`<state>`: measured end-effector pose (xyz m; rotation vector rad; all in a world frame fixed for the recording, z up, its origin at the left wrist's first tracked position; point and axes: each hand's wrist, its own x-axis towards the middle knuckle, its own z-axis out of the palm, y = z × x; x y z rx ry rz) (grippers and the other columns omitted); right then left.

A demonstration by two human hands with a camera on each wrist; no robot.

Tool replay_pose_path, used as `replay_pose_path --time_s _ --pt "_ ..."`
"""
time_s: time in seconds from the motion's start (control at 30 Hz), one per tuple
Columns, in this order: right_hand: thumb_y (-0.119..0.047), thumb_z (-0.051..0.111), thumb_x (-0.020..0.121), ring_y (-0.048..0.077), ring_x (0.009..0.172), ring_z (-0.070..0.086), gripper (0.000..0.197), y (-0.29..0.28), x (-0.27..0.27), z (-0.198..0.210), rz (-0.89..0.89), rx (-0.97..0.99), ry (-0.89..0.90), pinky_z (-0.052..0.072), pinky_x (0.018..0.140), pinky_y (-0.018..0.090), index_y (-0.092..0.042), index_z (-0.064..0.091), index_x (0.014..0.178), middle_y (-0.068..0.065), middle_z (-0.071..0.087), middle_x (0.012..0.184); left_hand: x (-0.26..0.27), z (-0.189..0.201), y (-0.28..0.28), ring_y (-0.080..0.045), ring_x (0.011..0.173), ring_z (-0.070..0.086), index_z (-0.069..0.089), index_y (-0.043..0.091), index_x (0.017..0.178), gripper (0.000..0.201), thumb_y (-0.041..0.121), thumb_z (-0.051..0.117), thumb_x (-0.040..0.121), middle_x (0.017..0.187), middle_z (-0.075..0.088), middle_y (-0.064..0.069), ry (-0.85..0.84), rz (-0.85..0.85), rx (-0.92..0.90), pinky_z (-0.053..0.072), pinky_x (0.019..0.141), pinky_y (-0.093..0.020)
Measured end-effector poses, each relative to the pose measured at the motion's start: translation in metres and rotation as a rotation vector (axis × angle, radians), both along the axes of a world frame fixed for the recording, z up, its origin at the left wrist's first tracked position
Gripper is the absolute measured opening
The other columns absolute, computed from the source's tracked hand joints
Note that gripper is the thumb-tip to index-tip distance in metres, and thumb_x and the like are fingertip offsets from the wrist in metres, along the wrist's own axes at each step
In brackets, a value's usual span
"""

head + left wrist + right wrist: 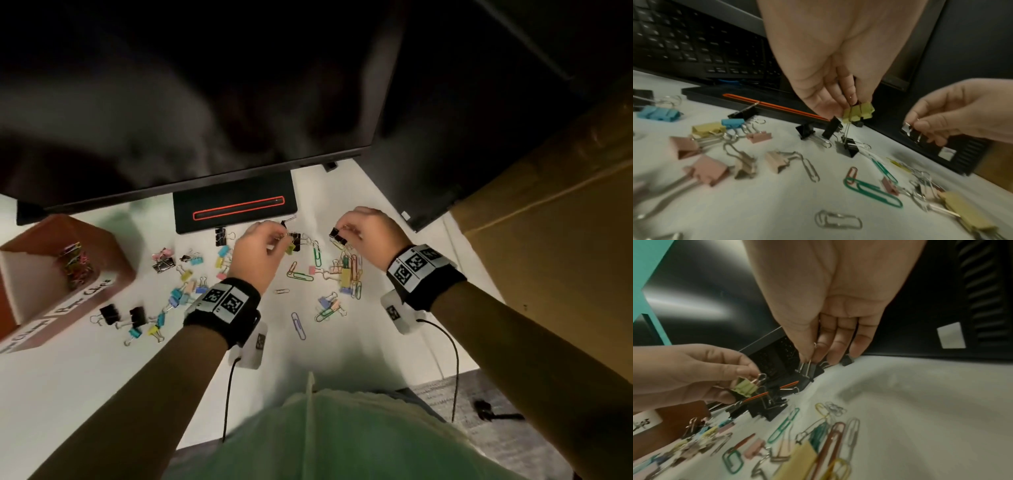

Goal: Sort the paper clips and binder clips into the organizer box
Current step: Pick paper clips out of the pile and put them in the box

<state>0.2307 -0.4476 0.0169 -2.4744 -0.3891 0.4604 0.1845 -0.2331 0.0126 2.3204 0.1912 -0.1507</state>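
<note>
Both hands lifted above clips near the counter's back edge

Left hand [258, 245] pinches a yellow binder clip [858, 112]; right hand [368, 233] pinches a black binder clip [807, 369].

The box [41, 329] is carrying two white handwritten labels [84, 301] on its near wall; the nearer-centre one seems to be reading "Paper Clips", the other is too blurred. In the right wrist view a label [644, 422] is showing "ips".
</note>
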Motion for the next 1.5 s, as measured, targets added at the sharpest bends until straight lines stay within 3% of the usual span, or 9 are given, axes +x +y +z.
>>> replay_pose_path --time_s 0.17,0.37,0.53,0.8,0.97,1.13,1.27,1.4,1.5 --pt "-0.021 0.056 0.089 0.026 0.103 0.053 0.027 -0.005 0.005 -0.008 -0.040 -0.104 -0.051 0.048 0.087 0.037 -0.018 0.059 0.116 0.007 0.055 0.113 -0.004 0.000 0.009 -0.013 0.099 0.054 0.059 0.017 0.114 0.029 0.029 0.059 0.088 0.117 0.055 -0.003 0.000 -0.007 0.067 0.050 0.086 -0.031" --pt "-0.027 0.066 0.081 0.024 0.110 0.049 0.043 0.011 -0.006 -0.009 0.123 -0.055 -0.072 0.043 0.097 0.038 -0.018 0.055 0.122 0.005 0.054 0.117 -0.037 -0.003 0.004 -0.011 0.082 0.053 0.061 0.013 0.103 0.022 0.022 0.065 0.083 0.097 0.055 0.001 0.011 -0.190 0.126 0.049 0.077 -0.028" --pt "-0.045 0.067 0.078 0.027 0.110 0.051 0.059 0.042 -0.005 -0.020 0.183 -0.264 0.092 0.048 0.092 0.041 -0.010 0.050 0.123 0.009 0.051 0.120 -0.040 -0.027 -0.011 -0.024 0.110 0.053 0.054 0.006 0.123 0.049 0.019 0.070 0.078 0.122 0.053 -0.012 0.120 -0.262 0.188 0.040 0.098 -0.028" --pt "-0.013 0.063 0.082 0.026 0.095 0.063 0.018 0.062 0.005 -0.029 0.199 -0.220 0.229 0.054 0.084 0.036 -0.015 0.067 0.099 0.008 0.068 0.101 -0.023 -0.035 -0.020 -0.033 0.095 0.058 0.066 0.005 0.094 0.014 0.002 0.059 0.083 0.105 0.061 -0.018 0.117 -0.234 0.227 0.043 0.081 -0.028" --pt "-0.011 0.063 0.084 0.020 0.094 0.064 0.017 0.051 0.010 -0.020 0.110 -0.040 0.215 0.051 0.087 0.030 -0.013 0.069 0.101 0.007 0.070 0.102 -0.026 -0.034 -0.015 -0.030 0.087 0.058 0.065 0.004 0.094 0.012 0.003 0.057 0.085 0.096 0.060 -0.016 0.121 -0.281 0.214 0.045 0.077 -0.031" --pt "-0.007 0.068 0.081 0.018 0.086 0.062 0.017 0.019 0.023 0.003 -0.076 0.158 0.122 0.050 0.084 0.024 -0.006 0.070 0.098 0.011 0.064 0.097 -0.027 -0.013 0.014 -0.017 0.081 0.058 0.065 0.008 0.094 0.011 0.005 0.059 0.086 0.092 0.060 -0.006 0.047 -0.063 0.050 0.047 0.077 -0.022" --pt "-0.006 0.069 0.079 0.017 0.081 0.060 0.017 -0.007 0.022 0.002 -0.027 0.069 0.113 0.047 0.079 0.021 -0.007 0.070 0.096 0.011 0.059 0.102 -0.033 0.000 0.041 -0.010 0.080 0.057 0.063 0.013 0.089 0.005 0.012 0.061 0.085 0.091 0.057 -0.001 0.071 0.011 0.050 0.041 0.070 -0.009" --pt "-0.006 0.067 0.081 0.013 0.084 0.057 0.017 -0.018 0.007 -0.009 0.043 -0.062 0.198 0.047 0.082 0.021 -0.010 0.069 0.098 0.007 0.056 0.110 -0.047 -0.006 0.050 -0.012 0.087 0.062 0.063 0.017 0.083 0.004 0.016 0.066 0.082 0.100 0.063 0.002 0.145 -0.007 0.038 0.050 0.076 -0.022" --pt "-0.005 0.066 0.082 0.012 0.083 0.055 0.020 -0.016 0.000 -0.016 0.028 -0.049 0.237 0.048 0.083 0.022 -0.010 0.067 0.101 0.005 0.054 0.111 -0.056 -0.012 0.039 -0.006 0.074 0.057 0.064 0.014 0.098 0.018 0.016 0.069 0.080 0.087 0.062 0.003 0.209 0.008 0.032 0.049 0.075 -0.023"
